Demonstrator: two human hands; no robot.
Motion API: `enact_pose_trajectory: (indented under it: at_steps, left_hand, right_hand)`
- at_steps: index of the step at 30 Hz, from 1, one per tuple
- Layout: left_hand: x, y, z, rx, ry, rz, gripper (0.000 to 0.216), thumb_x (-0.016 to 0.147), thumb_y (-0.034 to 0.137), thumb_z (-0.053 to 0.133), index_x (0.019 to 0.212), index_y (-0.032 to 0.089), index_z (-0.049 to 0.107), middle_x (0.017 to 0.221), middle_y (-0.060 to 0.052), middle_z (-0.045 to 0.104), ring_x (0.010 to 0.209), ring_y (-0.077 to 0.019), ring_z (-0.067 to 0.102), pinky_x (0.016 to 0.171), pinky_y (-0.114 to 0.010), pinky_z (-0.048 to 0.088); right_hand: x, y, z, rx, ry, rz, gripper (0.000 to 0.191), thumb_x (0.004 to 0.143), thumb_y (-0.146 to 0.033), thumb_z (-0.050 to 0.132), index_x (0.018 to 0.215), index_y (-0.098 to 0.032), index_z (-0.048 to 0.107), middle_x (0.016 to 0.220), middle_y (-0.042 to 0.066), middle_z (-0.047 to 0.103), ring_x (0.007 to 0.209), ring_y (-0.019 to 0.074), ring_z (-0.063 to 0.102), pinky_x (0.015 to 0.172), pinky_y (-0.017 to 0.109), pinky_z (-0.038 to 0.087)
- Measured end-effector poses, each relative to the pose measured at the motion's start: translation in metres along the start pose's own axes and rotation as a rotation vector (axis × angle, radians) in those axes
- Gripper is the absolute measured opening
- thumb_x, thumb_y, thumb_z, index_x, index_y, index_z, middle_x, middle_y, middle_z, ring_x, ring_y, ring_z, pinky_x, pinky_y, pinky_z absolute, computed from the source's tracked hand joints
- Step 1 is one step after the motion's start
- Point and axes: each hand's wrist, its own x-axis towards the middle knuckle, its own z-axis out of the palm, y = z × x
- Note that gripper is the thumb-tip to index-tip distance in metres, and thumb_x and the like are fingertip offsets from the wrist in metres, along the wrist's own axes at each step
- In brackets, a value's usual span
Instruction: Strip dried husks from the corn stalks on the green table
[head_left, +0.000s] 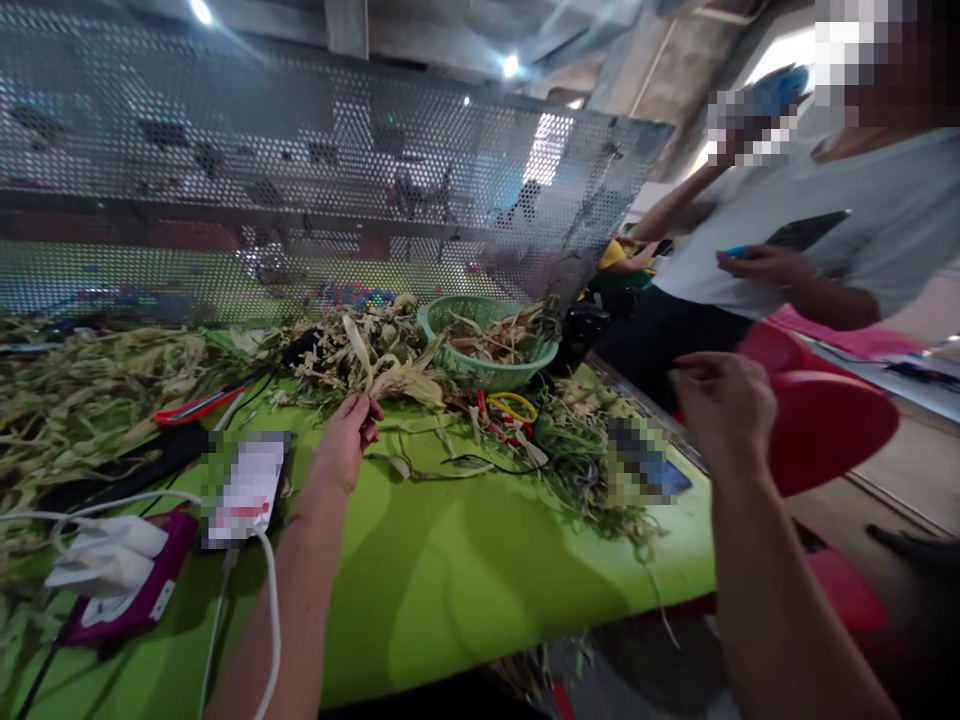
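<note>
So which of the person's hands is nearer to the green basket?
Left. The left hand is just in front of the basket and to its left, not touching it. The right hand is farther away, off to the basket's right.

Ahead of you, a grey metal screen (442, 150) full of small holes stands behind the green table (465, 590) and runs out of view on your left. White lamps (511, 66) shine overhead, near a grey beam (346, 28). At your upper right, a bright opening (786, 48) glares. Below it, a red chair (832, 420) stands on a dull brownish floor (900, 470).
</note>
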Motion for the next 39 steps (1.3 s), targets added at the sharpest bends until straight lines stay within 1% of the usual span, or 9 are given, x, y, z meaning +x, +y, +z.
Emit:
enact_pose_trajectory:
  at_steps: [3,6,10,18,25,28,31,34,39]
  left_hand:
    - [0.001,-0.002,0.001,-0.01,-0.03,-0.008,0.021,0.076,0.036,0.067,0.072,0.017,0.058,0.063,0.003,0.054,0.046,-0.0044,0.038,0.045,-0.018,0.03]
    - [-0.001,-0.003,0.004,-0.03,-0.058,-0.025,0.022,0.075,0.035,0.069,0.073,0.016,0.059,0.062,0.003,0.053,0.048,-0.0045,0.039,0.045,-0.017,0.03]
    - [-0.004,-0.001,0.008,-0.044,-0.071,-0.045,0.025,0.073,0.036,0.07,0.072,0.015,0.058,0.061,0.003,0.052,0.046,-0.0036,0.037,0.045,-0.017,0.031]
    - [-0.003,-0.002,0.008,-0.074,-0.101,-0.051,0.025,0.072,0.038,0.07,0.072,0.015,0.058,0.061,0.003,0.054,0.045,-0.0033,0.039,0.045,-0.017,0.032]
    - [-0.01,-0.008,0.018,0.009,-0.242,-0.052,0.026,0.077,0.04,0.066,0.074,0.015,0.057,0.083,-0.001,0.063,0.051,-0.0036,0.044,0.052,-0.018,0.039]
    - [-0.016,-0.012,0.027,0.038,-0.35,-0.07,0.026,0.08,0.041,0.063,0.075,0.016,0.057,0.089,-0.002,0.064,0.054,-0.0045,0.047,0.056,-0.019,0.041]
    - [-0.02,-0.016,0.033,0.071,-0.405,-0.11,0.027,0.079,0.043,0.064,0.077,0.016,0.058,0.075,0.0,0.061,0.055,-0.0068,0.051,0.057,-0.02,0.041]
    - [-0.021,-0.019,0.036,0.091,-0.426,-0.149,0.03,0.078,0.046,0.064,0.077,0.016,0.058,0.063,0.002,0.055,0.056,-0.009,0.053,0.059,-0.021,0.041]
    - [-0.021,-0.019,0.038,0.054,-0.416,-0.172,0.033,0.076,0.047,0.067,0.078,0.015,0.059,0.07,0.0,0.058,0.061,-0.01,0.057,0.065,-0.024,0.045]
  right_hand:
    - [-0.031,-0.037,0.013,0.073,-0.336,-0.27,0.016,0.079,-0.026,0.063,0.092,-0.022,0.07,0.098,0.009,0.059,0.089,0.02,0.056,0.07,0.029,0.044]
    - [-0.066,-0.078,0.035,0.288,-0.763,-0.414,0.015,0.084,-0.028,0.058,0.087,-0.022,0.071,0.092,0.006,0.062,0.083,0.0184,0.059,0.072,0.028,0.045]
    - [-0.103,-0.111,0.065,0.283,-1.036,-0.464,0.013,0.081,-0.024,0.06,0.085,-0.021,0.072,0.091,0.005,0.064,0.083,0.0183,0.06,0.073,0.027,0.044]
    - [-0.115,-0.115,0.081,0.172,-1.07,-0.443,0.009,0.073,-0.015,0.057,0.077,-0.019,0.064,0.085,0.004,0.064,0.077,0.017,0.058,0.066,0.025,0.039]
    - [-0.106,-0.121,0.074,0.573,-1.141,-0.094,0.009,0.076,-0.026,0.056,0.081,-0.02,0.053,0.064,-0.004,0.052,0.053,0.0111,0.048,0.048,0.021,0.037]
    - [-0.106,-0.133,0.069,0.676,-1.141,-0.106,0.012,0.074,-0.027,0.061,0.082,-0.018,0.057,0.068,-0.002,0.056,0.057,0.0113,0.049,0.051,0.022,0.038]
    - [-0.105,-0.147,0.062,0.705,-1.104,-0.147,0.015,0.075,-0.029,0.063,0.085,-0.018,0.061,0.076,0.0,0.062,0.062,0.0121,0.05,0.056,0.023,0.039]
    - [-0.104,-0.159,0.058,0.738,-1.08,-0.173,0.018,0.076,-0.03,0.064,0.088,-0.018,0.064,0.083,0.002,0.067,0.063,0.0124,0.051,0.058,0.024,0.039]
    - [-0.102,-0.169,0.057,0.855,-1.088,-0.084,0.02,0.073,-0.032,0.069,0.084,-0.017,0.064,0.078,0.002,0.066,0.063,0.0124,0.053,0.058,0.025,0.041]
